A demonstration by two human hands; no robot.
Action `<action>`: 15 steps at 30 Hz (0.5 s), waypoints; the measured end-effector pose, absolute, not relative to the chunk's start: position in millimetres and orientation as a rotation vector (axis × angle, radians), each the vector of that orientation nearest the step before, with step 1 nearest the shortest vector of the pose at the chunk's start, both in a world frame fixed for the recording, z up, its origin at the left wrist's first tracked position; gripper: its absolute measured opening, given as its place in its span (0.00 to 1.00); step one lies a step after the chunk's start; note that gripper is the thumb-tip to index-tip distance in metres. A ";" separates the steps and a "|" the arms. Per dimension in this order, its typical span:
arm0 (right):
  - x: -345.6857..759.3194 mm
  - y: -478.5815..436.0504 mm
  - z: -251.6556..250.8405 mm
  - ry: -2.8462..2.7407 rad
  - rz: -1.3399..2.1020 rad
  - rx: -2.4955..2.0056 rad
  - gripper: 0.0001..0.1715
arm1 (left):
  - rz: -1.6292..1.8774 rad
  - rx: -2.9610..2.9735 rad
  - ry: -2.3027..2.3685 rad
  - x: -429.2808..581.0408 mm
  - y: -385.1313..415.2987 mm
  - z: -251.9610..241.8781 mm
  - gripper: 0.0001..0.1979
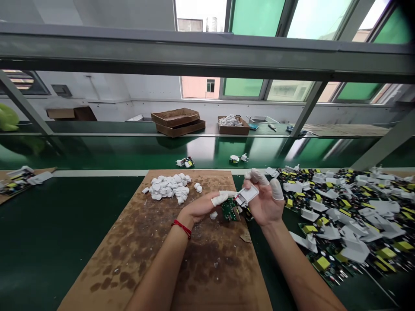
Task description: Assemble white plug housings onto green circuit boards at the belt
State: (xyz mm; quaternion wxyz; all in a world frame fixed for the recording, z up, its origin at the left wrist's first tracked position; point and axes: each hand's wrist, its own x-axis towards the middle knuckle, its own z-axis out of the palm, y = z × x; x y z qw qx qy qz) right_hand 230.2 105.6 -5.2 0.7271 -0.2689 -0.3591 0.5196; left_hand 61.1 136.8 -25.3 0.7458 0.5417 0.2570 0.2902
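Note:
My left hand [202,208], with white finger cots and a red string on the wrist, is closed on a small green circuit board [229,209]. My right hand [264,196], also in finger cots, grips a white plastic charger shell [247,194] just above the board. Both hands hover over a stained brown cardboard sheet [168,255]. The board and shell touch or nearly touch between my fingers.
A pile of small white plastic caps [170,186] lies on the cardboard's far left. A large heap of circuit boards and white shells [346,211] covers the green table at right. Beyond runs a green conveyor belt [129,151] carrying a few parts; cardboard trays [177,121] stand behind.

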 end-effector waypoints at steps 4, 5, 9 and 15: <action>222.4 110.0 -8.8 -0.756 1.124 -0.618 0.18 | 0.584 1.224 0.503 57.1 133.6 -18.9 0.23; 221.4 112.6 -10.2 -0.746 1.113 -0.624 0.18 | 0.594 1.193 0.512 56.3 133.5 -16.7 0.22; 219.7 122.1 -18.1 -0.760 1.044 -0.753 0.14 | 0.885 0.823 0.592 51.5 139.7 -11.9 0.12; 210.1 111.2 -21.6 -1.605 1.110 -0.929 0.11 | 1.325 0.550 0.595 38.9 159.2 -9.7 0.12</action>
